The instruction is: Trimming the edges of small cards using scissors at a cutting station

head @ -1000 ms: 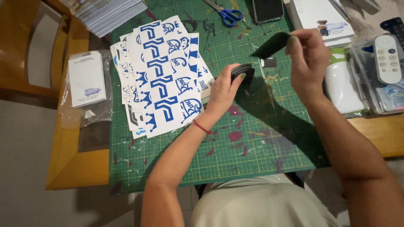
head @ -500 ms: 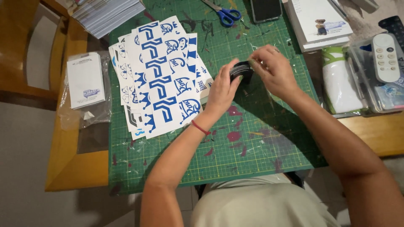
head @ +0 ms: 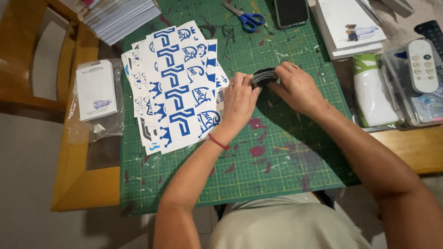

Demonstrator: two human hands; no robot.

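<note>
Item logged: I see my left hand (head: 241,97) and right hand (head: 297,87) both clamped on a small black object (head: 263,76) above the green cutting mat (head: 286,161). Blue-printed sticker sheets (head: 173,87) lie just left; blue-handled scissors (head: 247,17) well apart.

Wooden table (head: 87,184), grey floor (head: 27,184)

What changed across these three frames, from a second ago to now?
The right hand, raised a second ago with a dark strip pinched in its fingers, came down and left to the small black object and now grips it together with the left hand, which kept its hold throughout. The strip is no longer visible. The blue-and-white sticker sheets, scissors and green cutting mat stayed put.
</note>
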